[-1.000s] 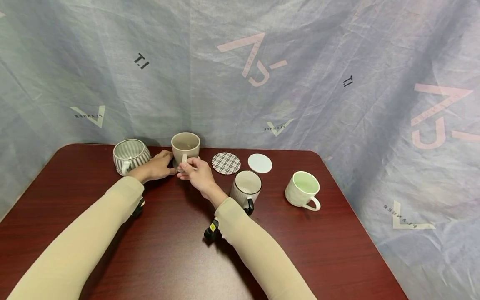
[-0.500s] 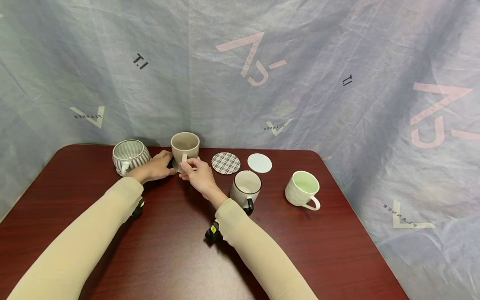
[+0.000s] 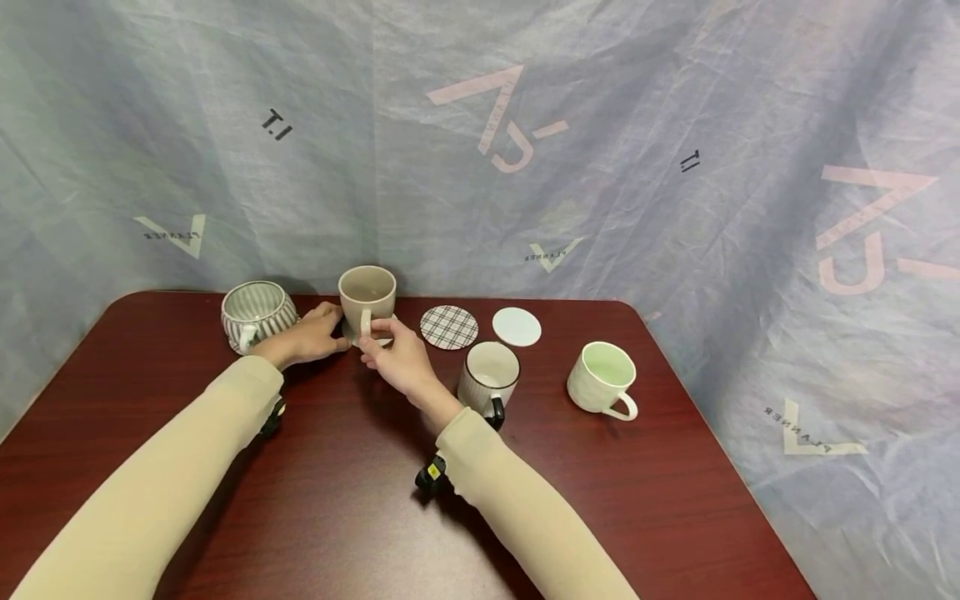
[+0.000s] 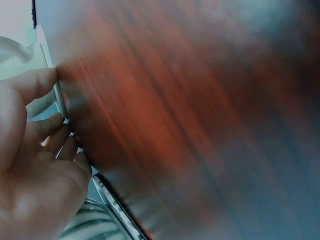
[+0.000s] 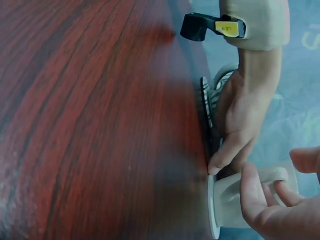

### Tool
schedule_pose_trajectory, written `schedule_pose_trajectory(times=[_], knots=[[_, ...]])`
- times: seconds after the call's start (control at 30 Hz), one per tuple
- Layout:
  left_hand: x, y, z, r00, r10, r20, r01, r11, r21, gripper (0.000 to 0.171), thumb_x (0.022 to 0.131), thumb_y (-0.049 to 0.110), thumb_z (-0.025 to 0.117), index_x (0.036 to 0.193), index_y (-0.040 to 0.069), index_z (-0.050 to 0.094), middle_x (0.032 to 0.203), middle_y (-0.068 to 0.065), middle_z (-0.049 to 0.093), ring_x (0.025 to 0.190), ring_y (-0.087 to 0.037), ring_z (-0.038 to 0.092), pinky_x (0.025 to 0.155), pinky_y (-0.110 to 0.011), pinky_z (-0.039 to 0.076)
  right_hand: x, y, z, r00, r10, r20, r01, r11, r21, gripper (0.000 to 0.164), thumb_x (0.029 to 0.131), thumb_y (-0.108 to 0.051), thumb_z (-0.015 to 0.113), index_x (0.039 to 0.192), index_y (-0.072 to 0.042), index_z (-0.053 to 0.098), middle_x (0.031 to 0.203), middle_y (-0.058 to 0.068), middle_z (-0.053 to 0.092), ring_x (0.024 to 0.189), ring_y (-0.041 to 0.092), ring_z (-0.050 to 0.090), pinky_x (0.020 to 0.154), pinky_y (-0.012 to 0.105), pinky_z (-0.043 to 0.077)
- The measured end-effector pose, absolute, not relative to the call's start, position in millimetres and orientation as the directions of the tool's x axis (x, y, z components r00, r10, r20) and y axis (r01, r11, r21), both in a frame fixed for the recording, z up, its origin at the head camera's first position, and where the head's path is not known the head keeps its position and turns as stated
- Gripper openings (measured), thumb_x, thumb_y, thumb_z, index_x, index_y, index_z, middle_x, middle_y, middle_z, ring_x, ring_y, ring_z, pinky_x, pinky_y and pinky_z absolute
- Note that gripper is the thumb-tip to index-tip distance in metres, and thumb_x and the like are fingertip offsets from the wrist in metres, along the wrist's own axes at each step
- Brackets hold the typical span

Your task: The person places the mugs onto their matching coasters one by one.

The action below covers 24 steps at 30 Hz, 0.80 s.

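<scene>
Head view: one beige mug point(image 3: 367, 298), long axis upright, near the far edge of the table point(image 3: 337, 517), its handle point(image 3: 365, 322) towards you; your right hand point(image 3: 405, 358) meets that handle from the near right and is the nearer hand to it; your left hand point(image 3: 307, 336) lies just left of the mug's base. Further left, one ribbed cup point(image 3: 258, 315); to the right, one checked coaster point(image 3: 448, 327), one white coaster point(image 3: 517, 327), one black-rimmed mug point(image 3: 490, 371), one green-lined mug point(image 3: 602, 379). Right wrist view: your right fingers part-curled and spread about the handle, one at its loop, another clear of it; whether they pinch it, you cannot tell. Plain here, mostly covered overhead: the pale coaster point(image 5: 212, 210) under the beige mug, your left thumb at its rim. Left wrist view: left thumb and a fingertip wide apart, both touching that rim, not closed round it; also, seen edge-on, a patterned coaster point(image 4: 116, 207) beneath the ribbed cup.
</scene>
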<state>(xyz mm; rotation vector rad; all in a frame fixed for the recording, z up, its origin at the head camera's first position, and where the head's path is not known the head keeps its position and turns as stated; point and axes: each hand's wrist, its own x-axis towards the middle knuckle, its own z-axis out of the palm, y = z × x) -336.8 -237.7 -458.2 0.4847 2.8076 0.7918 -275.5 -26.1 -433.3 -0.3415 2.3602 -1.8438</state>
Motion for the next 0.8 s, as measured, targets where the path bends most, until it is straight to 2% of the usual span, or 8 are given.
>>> schedule_pose_trajectory(times=[0.23,0.47,0.67,0.8], knots=[[-335.9,-237.0,-455.0,-0.928,0.366,-0.075,0.275,0.806,0.525,0.078,0.100,0.019,0.064,0.157,-0.020,0.028,0.155,-0.039,0.033,0.145,-0.057,0.031,0.121,-0.067,0.026,-271.5,-18.3,-428.7,-0.963,-0.266,0.033,-0.093,0.217,-0.972,0.036,0.102,-0.011,0.070,0.137,-0.004,0.065,0.123,0.013,0.071,0.094,0.028,0.079,0.079,0.030,0.064],[-333.7,-237.5,-455.1,-0.929,0.365,-0.064,0.281,0.807,0.520,0.077,0.100,0.019,0.064,0.155,-0.022,0.030,0.153,-0.039,0.035,0.143,-0.057,0.033,0.120,-0.068,0.028,-267.9,-12.7,-425.5,-0.955,-0.293,0.054,-0.114,0.191,-0.975,0.038,0.102,-0.009,0.069,0.138,0.001,0.063,0.127,0.016,0.070,0.092,0.023,0.078,0.078,0.028,0.064],[-334.0,-238.6,-457.0,-0.929,0.366,-0.050,0.287,0.801,0.525,0.076,0.099,0.019,0.063,0.155,-0.021,0.031,0.153,-0.039,0.034,0.143,-0.057,0.033,0.119,-0.069,0.028,-264.9,-9.0,-423.1,-0.951,-0.302,0.064,-0.125,0.186,-0.975,0.039,0.102,-0.009,0.069,0.139,0.002,0.063,0.131,0.017,0.068,0.094,0.023,0.077,0.087,0.040,0.064],[-336.2,-238.9,-457.6,-0.928,0.366,-0.066,0.280,0.804,0.525,0.075,0.101,0.019,0.063,0.157,-0.019,0.030,0.155,-0.037,0.033,0.145,-0.056,0.031,0.121,-0.068,0.027,-262.4,-5.4,-421.3,-0.952,-0.300,0.067,-0.128,0.188,-0.974,0.039,0.102,-0.009,0.068,0.140,0.001,0.062,0.134,0.018,0.067,0.098,0.028,0.077,0.092,0.049,0.062]])
